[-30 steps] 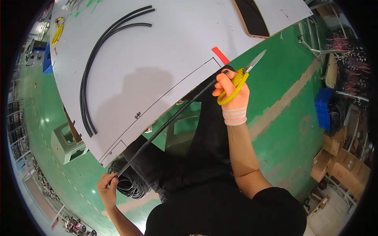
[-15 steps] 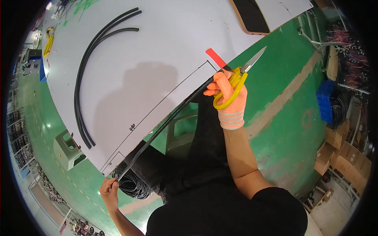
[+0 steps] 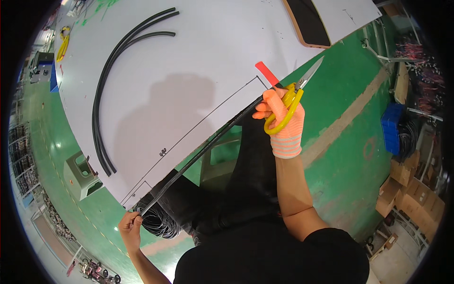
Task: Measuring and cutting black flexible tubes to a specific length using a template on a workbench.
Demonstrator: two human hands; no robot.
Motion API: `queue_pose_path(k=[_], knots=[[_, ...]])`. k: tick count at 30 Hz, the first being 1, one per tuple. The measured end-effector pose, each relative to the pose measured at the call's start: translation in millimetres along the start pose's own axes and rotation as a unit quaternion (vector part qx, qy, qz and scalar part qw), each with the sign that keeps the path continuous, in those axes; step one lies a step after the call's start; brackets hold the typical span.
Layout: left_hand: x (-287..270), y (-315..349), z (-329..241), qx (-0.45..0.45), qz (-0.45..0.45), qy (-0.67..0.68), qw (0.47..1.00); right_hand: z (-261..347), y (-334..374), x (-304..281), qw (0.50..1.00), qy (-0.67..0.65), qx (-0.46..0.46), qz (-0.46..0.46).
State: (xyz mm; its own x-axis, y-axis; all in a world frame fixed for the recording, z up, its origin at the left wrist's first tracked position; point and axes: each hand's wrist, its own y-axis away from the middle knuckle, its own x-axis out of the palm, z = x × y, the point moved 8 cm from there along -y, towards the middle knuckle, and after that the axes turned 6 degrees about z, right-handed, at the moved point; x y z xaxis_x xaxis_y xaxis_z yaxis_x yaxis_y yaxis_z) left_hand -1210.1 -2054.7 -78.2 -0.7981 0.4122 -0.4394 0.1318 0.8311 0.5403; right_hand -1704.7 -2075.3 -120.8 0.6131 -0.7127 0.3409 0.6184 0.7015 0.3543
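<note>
A long black cable (image 3: pixel 204 150) stretches slantwise along the near edge of the white table. My bare left hand (image 3: pixel 130 226) pinches its lower end, beside the table's near corner. At the upper end, my right hand (image 3: pixel 285 118), in an orange striped glove, closes around the cable. That same hand carries scissors (image 3: pixel 309 73) with yellow handles, their blades pointing up and away to the right and looking closed together. A red strip (image 3: pixel 266 74) sticks out past the right fingers, over the table; how it joins the cable is hidden. Drawn black lines (image 3: pixel 208 115) run alongside the cable on the tabletop.
Several black cable pieces (image 3: pixel 99 90) lie curved on the table's left side. A phone (image 3: pixel 308 23) rests at the far right. Below the near corner sits a coil of dark wire (image 3: pixel 161 223). A grey stool (image 3: pixel 81 174), a blue crate (image 3: pixel 391 124) and cardboard boxes (image 3: pixel 421 201) stand around.
The view has shifted slightly, so the table and my right hand appear a little farther right. Both hands keep their hold on the cable.
</note>
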Motion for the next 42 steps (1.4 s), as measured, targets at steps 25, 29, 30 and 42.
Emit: queue_pose_path(k=[25, 29, 30, 42], knots=[[-33.0, -3.5, -15.5, 0.135, 0.030, -0.063, 0.988, -9.0, -22.2, -2.9, 0.987, 0.069, 0.004, 0.147], [-34.5, -6.7, -16.8, 0.140, 0.033, -0.040, 0.989, -7.4, -18.6, -2.4, 0.987, 0.066, 0.003, 0.149], [-34.1, -7.1, -17.8, 0.146, 0.037, -0.039, 0.988, -6.4, -18.7, -2.2, 0.987, 0.063, 0.000, 0.149], [-38.8, -3.0, -22.2, 0.153, 0.020, -0.040, 0.987, 21.7, -24.3, 3.0, 0.984, 0.043, -0.052, 0.166]])
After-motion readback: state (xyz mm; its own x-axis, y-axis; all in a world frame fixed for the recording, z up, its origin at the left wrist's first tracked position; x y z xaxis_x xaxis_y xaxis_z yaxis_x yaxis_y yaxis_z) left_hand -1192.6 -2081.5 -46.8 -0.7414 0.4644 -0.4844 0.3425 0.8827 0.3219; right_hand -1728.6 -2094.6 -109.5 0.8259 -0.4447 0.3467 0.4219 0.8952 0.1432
